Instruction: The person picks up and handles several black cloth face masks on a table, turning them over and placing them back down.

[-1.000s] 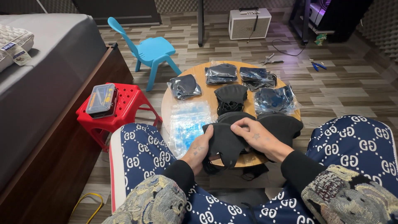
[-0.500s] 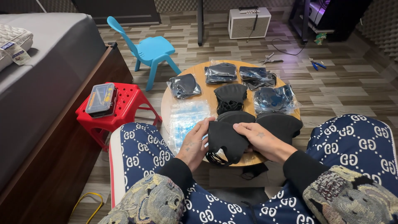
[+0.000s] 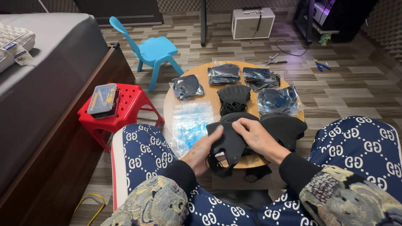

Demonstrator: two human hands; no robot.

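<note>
Both hands hold a black face mask [image 3: 228, 142] over the near edge of a small round wooden table [image 3: 205, 72]. My left hand [image 3: 201, 151] grips its left side from below, and my right hand [image 3: 255, 136] pinches its upper edge. The mask's ear loops hang down under my hands. More loose black masks [image 3: 234, 98] lie stacked just beyond, and another pile [image 3: 287, 127] sits right of my right hand.
Clear bags of black masks [image 3: 225, 73] line the table's far side, and a stack of empty clear blue-tinted bags [image 3: 189, 123] lies at its left. A red plastic stool [image 3: 125, 111] carrying a small case, a blue child's chair [image 3: 153, 50] and a grey bed [image 3: 46, 71] stand to the left.
My hands have turned and shifted the mask slightly; my right hand has moved up onto its top edge and my left thumb has closed over its left side.
</note>
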